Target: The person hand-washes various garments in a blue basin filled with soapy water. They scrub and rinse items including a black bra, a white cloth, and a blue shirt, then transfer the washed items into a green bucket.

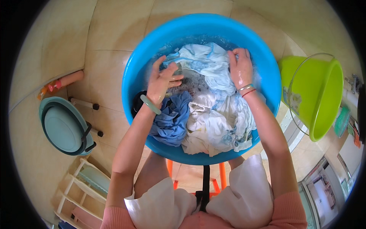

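Observation:
A large blue tub (131, 72) holds soapy water (192, 82) and wet laundry. My left hand (164, 82), wearing a pale green bangle, is over the left side of the water. Its fingers are bent and parted around a small grey-green piece (178, 69), mostly hidden and too small to name. At the far right of the tub, my right hand (241, 70) has its fingers curled on a white and light blue garment (204, 57). Near me in the tub lie a crumpled blue garment (171, 122) and white cloth (213, 129). Something dark pokes out at the left.
A lime green bucket (309, 91) with a wire handle lies tilted right of the tub. Leftward, a grey-green folding basin (63, 128) leans by the wall, with bottles (70, 79) behind it and a rack (89, 175) nearer. Orange stool legs (223, 175) show below the tub.

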`<state>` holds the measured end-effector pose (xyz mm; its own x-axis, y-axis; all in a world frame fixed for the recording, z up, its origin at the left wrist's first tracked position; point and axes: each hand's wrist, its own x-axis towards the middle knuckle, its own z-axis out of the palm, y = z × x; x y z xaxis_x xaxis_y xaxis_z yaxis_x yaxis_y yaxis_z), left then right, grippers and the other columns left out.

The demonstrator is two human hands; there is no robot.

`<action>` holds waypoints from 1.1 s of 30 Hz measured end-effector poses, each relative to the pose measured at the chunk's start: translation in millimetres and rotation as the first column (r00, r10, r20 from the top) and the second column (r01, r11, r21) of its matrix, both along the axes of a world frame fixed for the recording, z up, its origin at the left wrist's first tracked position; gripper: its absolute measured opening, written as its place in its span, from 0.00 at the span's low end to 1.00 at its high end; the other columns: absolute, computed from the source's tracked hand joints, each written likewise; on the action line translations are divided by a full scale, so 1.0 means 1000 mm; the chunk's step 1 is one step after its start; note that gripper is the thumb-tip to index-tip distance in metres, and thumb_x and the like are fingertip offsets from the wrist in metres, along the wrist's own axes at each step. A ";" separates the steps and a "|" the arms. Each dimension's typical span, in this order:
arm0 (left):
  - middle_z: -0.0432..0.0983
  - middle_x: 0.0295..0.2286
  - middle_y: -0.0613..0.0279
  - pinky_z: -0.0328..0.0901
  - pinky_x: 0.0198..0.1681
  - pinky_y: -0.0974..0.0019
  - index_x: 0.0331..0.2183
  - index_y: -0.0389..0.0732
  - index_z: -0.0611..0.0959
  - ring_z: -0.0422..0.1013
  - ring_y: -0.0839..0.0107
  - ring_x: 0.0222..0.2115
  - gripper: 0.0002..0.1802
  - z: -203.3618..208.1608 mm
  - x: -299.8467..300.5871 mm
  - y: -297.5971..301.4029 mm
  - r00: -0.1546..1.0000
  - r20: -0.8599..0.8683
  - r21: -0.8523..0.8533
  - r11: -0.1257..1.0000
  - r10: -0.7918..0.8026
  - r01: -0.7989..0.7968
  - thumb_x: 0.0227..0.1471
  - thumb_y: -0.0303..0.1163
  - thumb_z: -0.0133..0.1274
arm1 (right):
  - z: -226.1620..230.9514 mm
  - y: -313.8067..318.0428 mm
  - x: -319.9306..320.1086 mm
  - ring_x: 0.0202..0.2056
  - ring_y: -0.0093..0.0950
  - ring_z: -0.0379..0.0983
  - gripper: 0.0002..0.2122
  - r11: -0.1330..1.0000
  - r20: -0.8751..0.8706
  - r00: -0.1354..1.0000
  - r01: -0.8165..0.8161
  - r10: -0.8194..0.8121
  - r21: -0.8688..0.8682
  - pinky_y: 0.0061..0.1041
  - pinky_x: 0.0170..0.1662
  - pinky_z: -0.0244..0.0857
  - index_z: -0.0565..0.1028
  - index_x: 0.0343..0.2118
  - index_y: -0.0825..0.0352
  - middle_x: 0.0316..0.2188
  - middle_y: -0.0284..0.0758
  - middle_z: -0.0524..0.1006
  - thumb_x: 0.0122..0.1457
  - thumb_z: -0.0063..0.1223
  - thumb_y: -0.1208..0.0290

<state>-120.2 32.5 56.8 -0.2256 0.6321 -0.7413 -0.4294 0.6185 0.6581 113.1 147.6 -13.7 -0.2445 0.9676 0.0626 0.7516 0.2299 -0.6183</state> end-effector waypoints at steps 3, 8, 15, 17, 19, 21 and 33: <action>0.63 0.52 0.42 0.62 0.55 0.54 0.56 0.33 0.66 0.65 0.48 0.51 0.38 -0.032 -0.007 -0.008 0.323 -0.882 -0.172 0.873 -0.343 0.456 0.49 0.42 0.61 | 0.037 -0.010 -0.037 0.37 0.41 0.73 0.12 0.959 0.101 0.989 -0.130 0.108 0.250 0.40 0.37 0.70 0.73 0.40 0.62 0.40 0.42 0.74 0.57 0.54 0.60; 0.64 0.52 0.41 0.61 0.54 0.53 0.44 0.33 0.78 0.65 0.47 0.49 0.27 -0.076 -0.008 0.003 0.033 -0.845 -0.454 0.748 -0.534 0.485 0.46 0.41 0.63 | 0.001 -0.012 -0.069 0.39 0.40 0.75 0.18 0.888 0.399 0.796 -0.368 0.455 -0.277 0.41 0.40 0.71 0.73 0.46 0.60 0.40 0.43 0.76 0.55 0.56 0.58; 0.73 0.47 0.54 0.65 0.51 0.55 0.48 0.40 0.75 0.70 0.61 0.47 0.26 -0.046 0.011 0.031 0.939 0.233 0.072 0.958 0.254 -0.277 0.56 0.50 0.53 | 0.001 -0.008 -0.073 0.37 0.40 0.76 0.13 0.972 0.051 0.974 -0.217 0.222 -0.086 0.40 0.37 0.70 0.74 0.38 0.62 0.38 0.41 0.76 0.54 0.56 0.59; 0.75 0.45 0.57 0.66 0.50 0.56 0.50 0.43 0.74 0.71 0.63 0.45 0.26 -0.056 0.009 0.027 0.779 0.581 0.073 0.937 0.238 -0.342 0.58 0.51 0.50 | 0.044 -0.033 -0.078 0.35 0.38 0.74 0.12 0.926 -0.189 0.914 -0.375 0.360 -0.049 0.39 0.35 0.70 0.74 0.35 0.62 0.34 0.39 0.73 0.54 0.56 0.60; 0.74 0.46 0.56 0.65 0.52 0.56 0.52 0.43 0.73 0.71 0.64 0.46 0.24 -0.048 0.010 0.031 0.682 0.719 0.096 0.955 0.130 -0.282 0.61 0.48 0.46 | 0.084 -0.064 -0.078 0.34 0.35 0.72 0.13 0.840 -0.197 0.836 -0.535 0.512 -0.089 0.32 0.34 0.68 0.75 0.34 0.61 0.30 0.35 0.69 0.51 0.59 0.57; 0.74 0.45 0.57 0.65 0.52 0.57 0.54 0.45 0.71 0.70 0.64 0.46 0.24 -0.030 0.020 0.034 0.739 0.667 0.155 0.951 0.099 -0.267 0.61 0.47 0.46 | 0.106 -0.097 -0.077 0.36 0.34 0.71 0.08 0.772 -0.171 0.763 -0.636 0.624 -0.018 0.35 0.33 0.68 0.74 0.30 0.59 0.31 0.35 0.67 0.52 0.56 0.62; 0.76 0.30 0.61 0.65 0.28 0.64 0.33 0.47 0.77 0.70 0.69 0.28 0.19 -0.038 0.043 0.012 0.700 0.701 0.086 0.958 0.138 -0.274 0.56 0.54 0.51 | 0.119 -0.084 -0.114 0.20 0.26 0.69 0.10 0.832 -0.302 0.786 -0.443 0.539 0.333 0.25 0.19 0.63 0.70 0.17 0.60 0.22 0.29 0.66 0.40 0.63 0.69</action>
<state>-76.8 44.2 18.7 0.1579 0.7611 -0.6291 -0.9040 0.3678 0.2181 -0.5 63.3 105.2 -0.5938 0.6655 0.4522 0.2226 0.6759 -0.7025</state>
